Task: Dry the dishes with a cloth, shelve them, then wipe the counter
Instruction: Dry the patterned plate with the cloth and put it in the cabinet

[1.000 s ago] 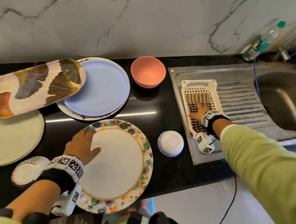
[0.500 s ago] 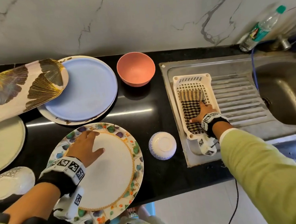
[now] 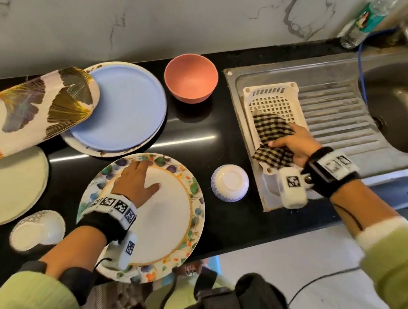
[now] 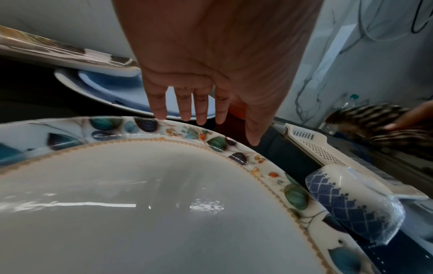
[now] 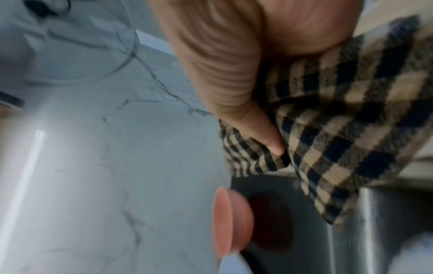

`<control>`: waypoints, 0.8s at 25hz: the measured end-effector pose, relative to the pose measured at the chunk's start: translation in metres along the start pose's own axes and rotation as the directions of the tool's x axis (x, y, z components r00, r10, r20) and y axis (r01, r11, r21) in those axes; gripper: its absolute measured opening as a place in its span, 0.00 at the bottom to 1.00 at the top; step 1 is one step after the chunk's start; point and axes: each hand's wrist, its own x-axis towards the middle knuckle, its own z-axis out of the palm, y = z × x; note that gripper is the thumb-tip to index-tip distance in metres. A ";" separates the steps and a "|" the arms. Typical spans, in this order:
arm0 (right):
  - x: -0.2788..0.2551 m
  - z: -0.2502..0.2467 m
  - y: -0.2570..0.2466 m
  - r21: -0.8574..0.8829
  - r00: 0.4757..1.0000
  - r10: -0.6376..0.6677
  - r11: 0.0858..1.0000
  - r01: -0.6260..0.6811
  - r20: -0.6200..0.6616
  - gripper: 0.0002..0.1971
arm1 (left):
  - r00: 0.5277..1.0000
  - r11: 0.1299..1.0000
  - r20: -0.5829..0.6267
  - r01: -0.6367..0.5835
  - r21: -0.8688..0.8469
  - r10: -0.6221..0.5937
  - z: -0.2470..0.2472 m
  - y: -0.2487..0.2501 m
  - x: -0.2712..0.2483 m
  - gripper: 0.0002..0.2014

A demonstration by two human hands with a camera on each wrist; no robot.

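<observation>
My right hand (image 3: 288,143) grips a black-and-tan checked cloth (image 3: 272,132) and holds it bunched just above the white plastic tray (image 3: 271,97) on the sink's drainboard. In the right wrist view the thumb (image 5: 269,140) pinches the cloth (image 5: 346,118). My left hand (image 3: 137,176) lies flat, fingers straight, on the floral-rimmed plate (image 3: 170,223) at the counter's front edge. Seen from the left wrist, the fingertips (image 4: 185,115) reach the far rim of that plate (image 4: 140,204).
A small blue-patterned bowl (image 3: 229,183) sits upside down between plate and drainboard. Behind are a pink bowl (image 3: 190,77), a blue plate (image 3: 124,104) on another plate, a leaf-patterned platter (image 3: 30,112), a pale plate (image 3: 2,188) and a white bowl (image 3: 36,231). The sink basin (image 3: 404,108) and a bottle (image 3: 374,13) are at right.
My right hand went from pressing flat on the cloth in the tray to gripping it and lifting it, bunched, toward me. The left hand stays on the floral plate.
</observation>
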 end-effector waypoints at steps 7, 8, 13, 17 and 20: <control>-0.093 0.078 0.004 0.169 0.858 -0.089 0.986 0.003 0.505 0.36 | 0.862 0.864 -0.078 0.491 -0.112 -0.500 -0.003 -0.084 -0.072 0.35; -0.099 0.098 0.006 0.122 0.846 -0.062 0.992 -0.004 0.529 0.34 | 0.839 0.834 -0.019 0.537 -0.128 -0.544 0.000 -0.093 -0.076 0.36; -0.115 0.186 0.016 -0.177 0.804 -0.005 0.975 0.136 0.594 0.21 | 0.826 0.812 0.071 0.563 -0.154 -0.559 0.023 -0.116 -0.077 0.28; -0.122 0.206 0.021 -0.594 0.795 -0.178 0.575 0.563 0.580 0.33 | 0.812 0.730 0.100 0.564 -0.386 -0.575 0.020 -0.123 -0.080 0.22; -0.133 0.204 0.019 -0.726 0.812 -0.257 0.365 0.583 0.524 0.26 | 0.880 0.567 0.190 0.433 -0.701 -0.436 0.016 -0.126 -0.097 0.11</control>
